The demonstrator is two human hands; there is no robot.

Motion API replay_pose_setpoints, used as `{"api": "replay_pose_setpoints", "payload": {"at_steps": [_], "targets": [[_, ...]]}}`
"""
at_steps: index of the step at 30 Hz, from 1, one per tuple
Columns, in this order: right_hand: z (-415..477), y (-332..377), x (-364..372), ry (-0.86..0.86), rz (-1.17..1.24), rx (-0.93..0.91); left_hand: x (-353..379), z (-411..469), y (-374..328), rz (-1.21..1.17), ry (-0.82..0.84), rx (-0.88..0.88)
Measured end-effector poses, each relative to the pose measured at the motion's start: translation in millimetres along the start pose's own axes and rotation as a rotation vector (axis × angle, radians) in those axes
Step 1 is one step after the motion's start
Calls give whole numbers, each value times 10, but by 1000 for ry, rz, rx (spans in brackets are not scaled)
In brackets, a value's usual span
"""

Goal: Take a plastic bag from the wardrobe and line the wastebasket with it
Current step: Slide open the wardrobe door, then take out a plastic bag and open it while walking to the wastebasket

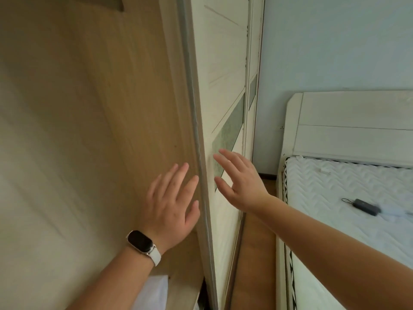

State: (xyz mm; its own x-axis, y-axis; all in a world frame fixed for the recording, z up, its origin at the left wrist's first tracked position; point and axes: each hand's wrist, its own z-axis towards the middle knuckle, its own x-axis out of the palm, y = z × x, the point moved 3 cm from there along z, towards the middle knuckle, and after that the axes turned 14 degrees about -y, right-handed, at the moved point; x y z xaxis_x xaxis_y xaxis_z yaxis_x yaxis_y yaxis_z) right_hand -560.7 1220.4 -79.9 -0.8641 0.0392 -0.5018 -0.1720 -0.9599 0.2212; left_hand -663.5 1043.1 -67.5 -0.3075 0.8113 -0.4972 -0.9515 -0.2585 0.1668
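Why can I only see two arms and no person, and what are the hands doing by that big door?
The camera sits on the person's head and looks forward and down, so you see only their own arms. There is just this one picture. The left hand, with a watch on its wrist, is spread open on the wooden side of the wardrobe door's edge. The right hand is open too, reaching at the door's pale front; I cannot tell if it touches. Neither hand holds anything. On the right is a bed with a white mattress, and a small dark gadget with a cord lies on it. No plastic bag or wastebasket shows.
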Motion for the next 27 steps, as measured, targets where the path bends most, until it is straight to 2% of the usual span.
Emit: {"api": "replay_pose_setpoints", "payload": {"at_steps": [5, 10, 16, 27], "targets": [[-516, 451, -73, 88, -11, -189, -213, -678, 47, -27, 142, -152], [-881, 905, 220, 321, 25, -267, -481, -1375, 167, 19, 245, -305], [-1191, 1432, 811, 497, 101, -423, -838, -2220, 449, 141, 341, -511], [-1893, 2143, 2193, 793, 425, -664, -1250, -3713, 652, 361, 589, -953]]}}
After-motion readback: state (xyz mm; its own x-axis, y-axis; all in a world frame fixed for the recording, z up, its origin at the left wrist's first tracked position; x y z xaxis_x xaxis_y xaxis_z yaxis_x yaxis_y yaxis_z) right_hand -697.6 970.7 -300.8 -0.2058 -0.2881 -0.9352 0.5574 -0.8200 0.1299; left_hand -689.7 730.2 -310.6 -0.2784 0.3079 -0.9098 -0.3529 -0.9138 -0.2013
